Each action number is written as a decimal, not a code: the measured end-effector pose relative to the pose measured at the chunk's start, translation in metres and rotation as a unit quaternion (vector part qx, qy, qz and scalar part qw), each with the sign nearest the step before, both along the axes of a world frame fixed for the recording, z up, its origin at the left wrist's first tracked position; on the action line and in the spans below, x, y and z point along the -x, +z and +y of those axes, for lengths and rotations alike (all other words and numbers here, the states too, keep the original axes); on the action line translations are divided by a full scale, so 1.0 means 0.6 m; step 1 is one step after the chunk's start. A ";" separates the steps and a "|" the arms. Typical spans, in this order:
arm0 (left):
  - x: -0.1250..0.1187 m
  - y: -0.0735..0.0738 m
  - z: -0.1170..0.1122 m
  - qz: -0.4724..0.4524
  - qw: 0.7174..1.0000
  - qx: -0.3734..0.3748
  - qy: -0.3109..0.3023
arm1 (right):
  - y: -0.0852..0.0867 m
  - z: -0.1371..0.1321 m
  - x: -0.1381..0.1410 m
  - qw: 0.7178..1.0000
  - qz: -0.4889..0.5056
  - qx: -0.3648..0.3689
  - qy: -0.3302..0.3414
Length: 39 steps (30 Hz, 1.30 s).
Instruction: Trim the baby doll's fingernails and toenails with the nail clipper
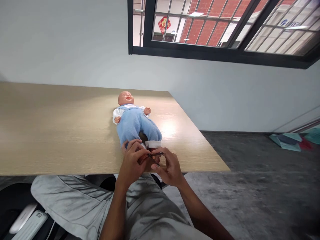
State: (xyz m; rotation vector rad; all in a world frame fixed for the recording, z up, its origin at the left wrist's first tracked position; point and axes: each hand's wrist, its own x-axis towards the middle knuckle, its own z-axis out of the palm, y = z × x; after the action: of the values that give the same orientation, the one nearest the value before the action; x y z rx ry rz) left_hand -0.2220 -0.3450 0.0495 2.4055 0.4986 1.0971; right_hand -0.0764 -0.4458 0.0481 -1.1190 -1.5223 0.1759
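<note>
A baby doll (136,123) in light blue overalls and a white top lies on its back on the table, head away from me and feet towards me. At its feet, my left hand (133,161) is closed, fingers curled round one foot, which is mostly hidden. My right hand (171,168) grips a small dark metal nail clipper (157,154) between thumb and fingers, its two arms spread apart. The clipper's tip meets my left fingertips by the foot. A white cuff (153,144) shows on the doll's other leg.
The light wooden table (62,133) ends in a right edge (200,133) beside the grey floor (250,186). Behind it are a pale wall and a barred window (200,53). A phone (31,226) and a white rounded object (23,218) lie at lower left.
</note>
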 end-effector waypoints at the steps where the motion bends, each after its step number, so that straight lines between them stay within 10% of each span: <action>1: 0.000 0.001 0.000 -0.003 1.000 0.005 -0.003 | 0.000 0.000 0.000 1.000 -0.004 -0.003 0.005; 13: -0.001 0.001 0.001 -0.009 1.000 0.028 -0.009 | -0.018 0.009 -0.002 0.983 -0.163 -0.089 0.000; 39: 0.003 0.001 0.001 -0.023 0.998 0.049 -0.017 | -0.018 -0.001 -0.007 0.976 -0.190 -0.111 -0.002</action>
State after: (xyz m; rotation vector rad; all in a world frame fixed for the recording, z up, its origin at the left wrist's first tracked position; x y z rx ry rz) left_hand -0.2240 -0.3446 0.0501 2.2909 0.4830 1.0852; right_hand -0.0724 -0.4463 0.0371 -1.0137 -1.8253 -0.2200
